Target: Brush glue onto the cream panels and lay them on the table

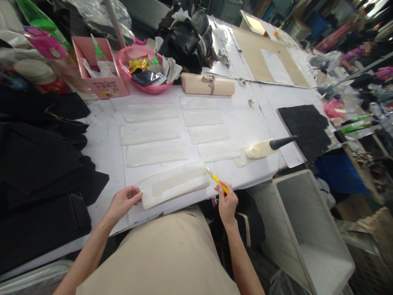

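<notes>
Head view: pale strip between two hands, brush tip at its right end

The pale strip (175,184) lies near the front edge of the white-covered table (242,119), its long axis running left to right, the right end angled slightly away from the body. The left hand (124,200) is nearer, thumb and fingertips pinched at the strip's left end, forearm reaching in from lower left. The right hand (227,203), beyond the opposite end, grips a yellow-handled brush (221,184) in closed fingers; it slants up-left, tip at the strip's far right corner. Farther out are similar strips (156,155), a cream squeeze bottle (259,150) on its side and a pink basin (147,87).
</notes>
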Motion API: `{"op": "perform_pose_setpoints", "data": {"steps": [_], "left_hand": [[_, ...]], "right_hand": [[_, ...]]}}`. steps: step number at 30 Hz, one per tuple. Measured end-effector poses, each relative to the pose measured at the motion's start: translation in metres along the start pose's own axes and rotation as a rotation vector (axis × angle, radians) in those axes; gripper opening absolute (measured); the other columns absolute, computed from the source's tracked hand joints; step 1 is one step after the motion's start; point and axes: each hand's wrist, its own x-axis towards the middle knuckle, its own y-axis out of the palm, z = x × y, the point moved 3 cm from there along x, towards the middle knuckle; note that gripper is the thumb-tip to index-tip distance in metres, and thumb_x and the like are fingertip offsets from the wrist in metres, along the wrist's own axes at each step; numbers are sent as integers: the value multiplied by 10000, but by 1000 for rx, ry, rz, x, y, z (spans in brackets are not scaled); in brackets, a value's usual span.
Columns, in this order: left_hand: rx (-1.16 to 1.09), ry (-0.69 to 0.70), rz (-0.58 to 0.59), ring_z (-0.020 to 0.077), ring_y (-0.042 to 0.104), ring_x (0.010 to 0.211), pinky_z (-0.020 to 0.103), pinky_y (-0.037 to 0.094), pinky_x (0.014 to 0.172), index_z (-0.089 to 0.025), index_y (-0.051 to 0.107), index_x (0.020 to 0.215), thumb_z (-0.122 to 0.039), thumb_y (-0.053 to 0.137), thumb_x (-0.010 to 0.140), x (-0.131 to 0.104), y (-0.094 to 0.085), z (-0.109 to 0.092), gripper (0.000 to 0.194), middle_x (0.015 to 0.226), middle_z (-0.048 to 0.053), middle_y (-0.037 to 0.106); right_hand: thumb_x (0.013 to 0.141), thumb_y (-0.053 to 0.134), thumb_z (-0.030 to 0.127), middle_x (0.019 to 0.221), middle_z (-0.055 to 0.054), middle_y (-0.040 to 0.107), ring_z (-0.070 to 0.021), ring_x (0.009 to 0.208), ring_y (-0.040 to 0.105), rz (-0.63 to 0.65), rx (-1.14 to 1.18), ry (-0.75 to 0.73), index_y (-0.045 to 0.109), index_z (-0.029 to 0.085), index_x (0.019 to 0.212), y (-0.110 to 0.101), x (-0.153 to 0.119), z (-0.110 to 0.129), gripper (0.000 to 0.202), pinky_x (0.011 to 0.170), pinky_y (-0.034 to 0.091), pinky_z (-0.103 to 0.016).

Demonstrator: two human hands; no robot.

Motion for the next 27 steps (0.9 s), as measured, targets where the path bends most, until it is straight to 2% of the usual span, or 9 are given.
{"op": "perform_pose_setpoints", "data": {"steps": [4, 8, 10, 12, 15, 17, 19, 22, 27], "left_hand": [[-16, -5, -10, 173, 607, 566, 285, 498, 526, -186, 589, 696, -555, 713, 604, -1, 1, -1, 400, 588, 16, 643], [-32, -16, -14, 176, 610, 565, 287, 494, 525, -186, 590, 695, -553, 717, 597, -1, 2, -1, 400, 592, 16, 644], [-32, -17, -15, 175, 609, 568, 285, 492, 529, -185, 590, 698, -551, 714, 598, -1, 2, 0, 399, 588, 16, 643], [-28, -17, -13, 172, 608, 570, 281, 489, 531, -184, 588, 703, -546, 709, 604, 0, 2, 1, 394, 587, 15, 642], [-21, -17, -9, 166, 604, 569, 272, 480, 529, -185, 582, 710, -538, 704, 614, 0, 2, 2, 386, 587, 10, 639], [-18, -16, -9, 163, 602, 568, 269, 476, 530, -185, 577, 713, -535, 699, 622, 0, 2, 3, 382, 586, 7, 637], [-14, -12, -8, 161, 600, 568, 268, 476, 534, -184, 575, 717, -531, 691, 633, 0, 1, 4, 375, 586, 6, 635], [-7, 4, -4, 159, 600, 574, 268, 479, 539, -181, 579, 726, -520, 681, 652, 0, 2, 7, 361, 592, 5, 635], [-4, 29, 3, 160, 604, 585, 268, 484, 544, -181, 582, 727, -505, 680, 664, 2, 2, 8, 344, 606, 6, 638]], "right_hand": [[979, 468, 281, 951, -82, 692, -197, 888, 679, 128, -117, -185, 650, 197, 1083, 11, 2, 7, 226, 806, 523, -319], [969, 493, 264, 945, -74, 687, -189, 888, 670, 127, -62, -170, 654, 210, 1079, 5, -2, 13, 203, 823, 520, -318], [956, 521, 274, 938, -64, 687, -185, 868, 680, 111, 56, -85, 649, 214, 1078, 4, -7, 19, 187, 820, 530, -318], [951, 531, 301, 895, -47, 691, -177, 807, 696, 154, 226, 59, 639, 216, 1077, 13, -16, 27, 186, 779, 550, -309], [944, 535, 360, 806, -23, 693, -167, 703, 706, 334, 514, 276, 628, 212, 1066, 46, -32, 40, 213, 680, 570, -286], [923, 559, 397, 760, -12, 688, -163, 656, 706, 463, 646, 356, 634, 206, 1036, 72, -42, 48, 234, 632, 570, -270], [902, 583, 419, 727, -3, 683, -156, 624, 702, 527, 694, 390, 643, 199, 1006, 90, -47, 50, 250, 604, 564, -256], [893, 588, 434, 708, -6, 685, -155, 615, 699, 446, 655, 398, 646, 185, 1007, 93, -43, 41, 280, 597, 561, -252], [884, 582, 472, 708, -34, 699, -176, 597, 699, 113, 458, 400, 630, 146, 1007, 47, -17, 2, 351, 592, 576, -283]]}}
